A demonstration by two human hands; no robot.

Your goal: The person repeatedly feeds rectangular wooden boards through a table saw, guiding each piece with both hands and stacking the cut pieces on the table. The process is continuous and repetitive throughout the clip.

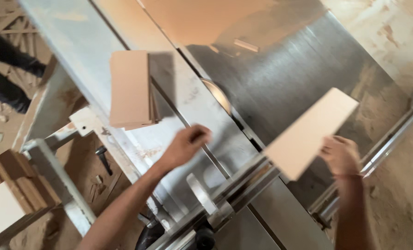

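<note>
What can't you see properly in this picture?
Head view only:
- Saw blade: mostly sunk in the table slot.
- Right hand: fingers hidden behind the board it holds.
- Left hand: motion-blurred, grip unclear.
- Person at left: cut off by the edge.

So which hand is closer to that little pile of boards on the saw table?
The left hand. It hovers just below and to the right of the stack of cut boards, not touching it. The right hand is far across the table, holding a single board.
</note>
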